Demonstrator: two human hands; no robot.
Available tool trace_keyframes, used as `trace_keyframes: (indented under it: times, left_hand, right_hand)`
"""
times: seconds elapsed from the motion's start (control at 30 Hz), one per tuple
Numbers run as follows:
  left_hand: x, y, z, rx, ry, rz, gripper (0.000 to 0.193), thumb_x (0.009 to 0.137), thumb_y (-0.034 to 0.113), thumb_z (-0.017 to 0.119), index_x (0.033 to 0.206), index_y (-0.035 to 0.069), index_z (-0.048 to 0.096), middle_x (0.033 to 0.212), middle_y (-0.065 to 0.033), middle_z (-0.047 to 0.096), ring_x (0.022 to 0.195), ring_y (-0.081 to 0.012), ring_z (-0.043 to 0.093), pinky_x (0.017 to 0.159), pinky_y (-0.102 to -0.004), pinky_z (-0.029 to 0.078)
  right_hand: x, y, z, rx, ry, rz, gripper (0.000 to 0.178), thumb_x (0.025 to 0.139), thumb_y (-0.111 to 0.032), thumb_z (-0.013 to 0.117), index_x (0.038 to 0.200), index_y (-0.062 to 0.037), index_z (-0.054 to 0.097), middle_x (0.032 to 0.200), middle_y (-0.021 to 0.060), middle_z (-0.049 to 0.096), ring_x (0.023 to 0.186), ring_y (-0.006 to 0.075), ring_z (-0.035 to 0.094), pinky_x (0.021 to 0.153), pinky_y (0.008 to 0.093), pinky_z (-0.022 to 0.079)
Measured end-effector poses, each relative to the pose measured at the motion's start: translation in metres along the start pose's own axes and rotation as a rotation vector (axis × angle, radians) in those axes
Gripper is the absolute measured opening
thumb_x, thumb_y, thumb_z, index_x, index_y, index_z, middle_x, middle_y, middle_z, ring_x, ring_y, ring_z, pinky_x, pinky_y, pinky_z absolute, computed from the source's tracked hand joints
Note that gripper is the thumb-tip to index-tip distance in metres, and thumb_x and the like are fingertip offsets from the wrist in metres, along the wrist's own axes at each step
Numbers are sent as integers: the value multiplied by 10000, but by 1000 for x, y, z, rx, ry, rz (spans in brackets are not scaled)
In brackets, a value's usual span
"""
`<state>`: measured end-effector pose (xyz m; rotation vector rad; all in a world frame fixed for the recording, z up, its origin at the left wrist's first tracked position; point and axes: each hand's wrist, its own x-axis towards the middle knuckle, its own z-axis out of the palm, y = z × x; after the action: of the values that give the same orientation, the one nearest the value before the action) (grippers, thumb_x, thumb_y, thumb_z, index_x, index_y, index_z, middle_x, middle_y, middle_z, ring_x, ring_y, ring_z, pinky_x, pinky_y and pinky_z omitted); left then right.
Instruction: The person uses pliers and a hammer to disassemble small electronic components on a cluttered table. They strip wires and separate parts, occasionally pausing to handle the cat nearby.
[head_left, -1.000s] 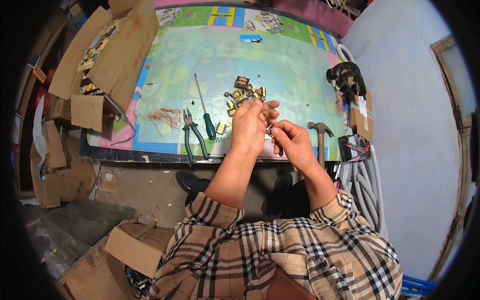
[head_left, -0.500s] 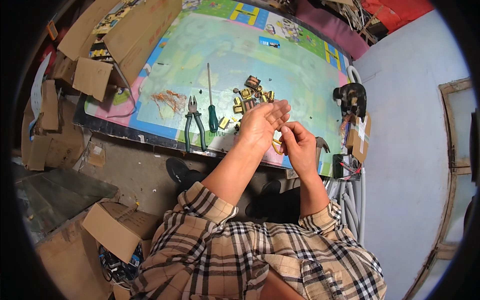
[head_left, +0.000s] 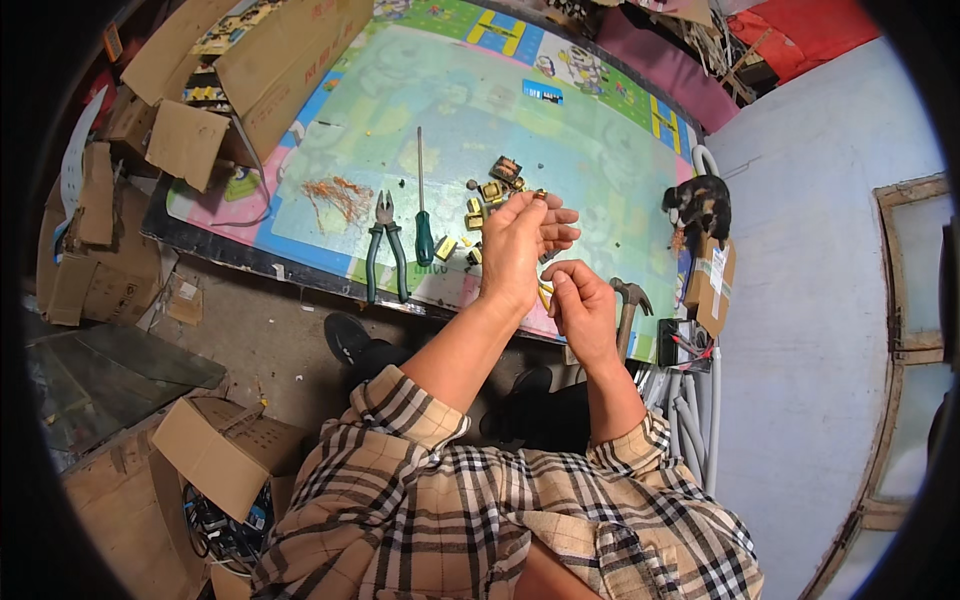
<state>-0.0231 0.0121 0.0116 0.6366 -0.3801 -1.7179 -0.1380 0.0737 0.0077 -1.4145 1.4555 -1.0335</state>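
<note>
My left hand (head_left: 513, 250) is raised over the near edge of the table, fingers curled and thumb up. A small copper-brown piece (head_left: 541, 194) shows at its thumb tip; whether the hand holds it is unclear, and the palm is hidden. Just right of it, my right hand (head_left: 584, 308) is closed in a pinch, with a thin yellow strip (head_left: 545, 294) at its fingers. Behind the left hand lie several small yellow-and-black transformers (head_left: 490, 192) and a larger one with copper windings (head_left: 506, 168). A screwdriver (head_left: 424, 238) and green-handled pliers (head_left: 386, 250) lie to the left.
A hammer (head_left: 630, 305) rests right of my right hand. Copper wire scraps (head_left: 340, 198) and a blue card (head_left: 543, 92) lie on the table mat (head_left: 440, 90). A cat (head_left: 703, 205) is at the right edge, by a carton (head_left: 710, 285). Cardboard boxes (head_left: 280, 85) stand left.
My left hand has turned and curled its fingers, its thumb now raised. My right hand has drawn slightly down and away from it. More of the hammer shows.
</note>
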Motion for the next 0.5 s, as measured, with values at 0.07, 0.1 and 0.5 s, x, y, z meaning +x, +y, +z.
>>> trace_keyframes:
  times: [0.07,0.1,0.5]
  left_hand:
    - [2,-4,-2,61,9,45,169,960,146,421,947,26,540,853,-120,635,663,-151,587,636,-279,481]
    - [3,-6,-3,92,14,68,166,963,152,420,937,33,533,826,-102,626,634,-134,567,613,-269,467]
    - [0,-2,2,69,-15,149,173,987,192,398,919,52,471,722,-33,503,540,-87,435,492,-215,351]
  right_hand:
    - [-4,2,3,-32,-11,-7,150,937,-98,498,885,-7,606,591,-8,533,515,57,494,487,216,398]
    - [-7,2,5,-40,-15,2,149,936,-100,500,886,-7,606,584,-7,529,514,58,493,487,217,398]
    - [-40,29,13,-137,-129,29,147,933,-92,511,891,-2,619,584,12,541,508,72,522,482,236,418]
